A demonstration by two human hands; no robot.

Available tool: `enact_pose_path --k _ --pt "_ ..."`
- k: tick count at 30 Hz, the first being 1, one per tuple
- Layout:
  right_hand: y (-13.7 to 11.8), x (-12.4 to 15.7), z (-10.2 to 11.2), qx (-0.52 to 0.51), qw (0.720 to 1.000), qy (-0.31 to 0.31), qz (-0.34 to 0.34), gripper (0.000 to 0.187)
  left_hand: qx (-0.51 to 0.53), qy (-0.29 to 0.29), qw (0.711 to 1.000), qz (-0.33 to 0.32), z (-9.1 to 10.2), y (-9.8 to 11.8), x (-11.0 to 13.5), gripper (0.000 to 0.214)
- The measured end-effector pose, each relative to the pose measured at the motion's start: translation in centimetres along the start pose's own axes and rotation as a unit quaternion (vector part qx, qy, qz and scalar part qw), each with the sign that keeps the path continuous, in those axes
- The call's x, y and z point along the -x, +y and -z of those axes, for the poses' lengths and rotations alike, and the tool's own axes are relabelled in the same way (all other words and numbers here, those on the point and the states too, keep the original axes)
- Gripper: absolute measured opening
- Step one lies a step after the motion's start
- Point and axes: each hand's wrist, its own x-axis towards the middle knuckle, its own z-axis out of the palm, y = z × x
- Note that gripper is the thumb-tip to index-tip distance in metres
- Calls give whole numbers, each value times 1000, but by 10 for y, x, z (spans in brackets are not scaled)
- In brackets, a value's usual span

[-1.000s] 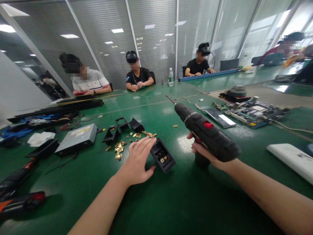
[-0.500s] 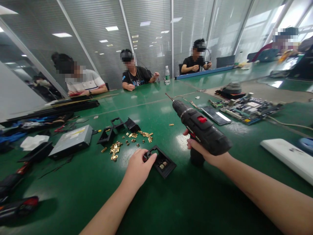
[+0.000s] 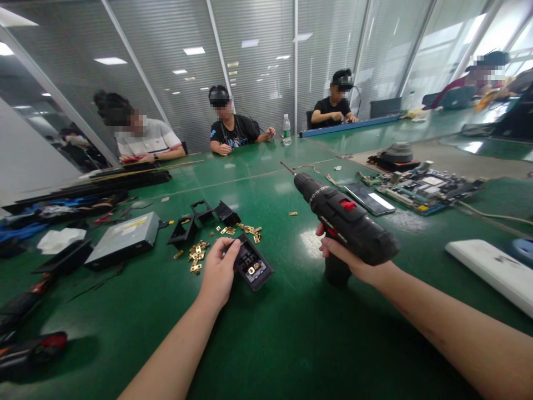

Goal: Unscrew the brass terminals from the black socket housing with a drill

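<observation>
My left hand (image 3: 217, 271) grips the near end of a small black plastic housing (image 3: 252, 263) with brass contacts inside, tilted up off the green table (image 3: 291, 333). My right hand (image 3: 345, 258) is wrapped round the handle of a black cordless drill (image 3: 345, 219) with a red switch; its bit points away to the upper left, and its base rests on the table. Loose brass contact pieces (image 3: 199, 253) lie scattered just beyond my left hand, beside three other black housings (image 3: 195, 219).
A grey metal drive box (image 3: 125, 238) lies at left, with black tools (image 3: 25, 344) near the left edge. A circuit board (image 3: 420, 186), a phone (image 3: 370, 198) and a white slab (image 3: 491, 272) lie at right. Several other people sit along the far side.
My left hand went from lying flat beside the black housing to gripping it and drawing it left, tilting it up. The drill stays held in about the same place.
</observation>
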Motion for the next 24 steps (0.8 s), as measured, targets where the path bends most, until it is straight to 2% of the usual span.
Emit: enact_pose_path --k 6,11,15,18,21,24 --pt "-9 13 -10 -46 997 -48 -27 22 72 38 997 3 11 -1 -14 29" --pt "-17 21 -15 -35 995 -85 -29 18 120 45 992 17 14 -1 -20 38" --pt "-24 24 -21 21 997 -76 -20 31 107 49 993 16 15 -5 -24 37" --pt "-28 26 -25 53 996 -64 -19 36 110 28 993 12 15 -6 -25 37" --pt "-33 29 -27 32 996 -75 -26 26 145 21 989 27 15 -4 -25 42" --pt "-36 32 -27 36 990 -129 -44 14 179 34 982 58 17 -2 -27 52"
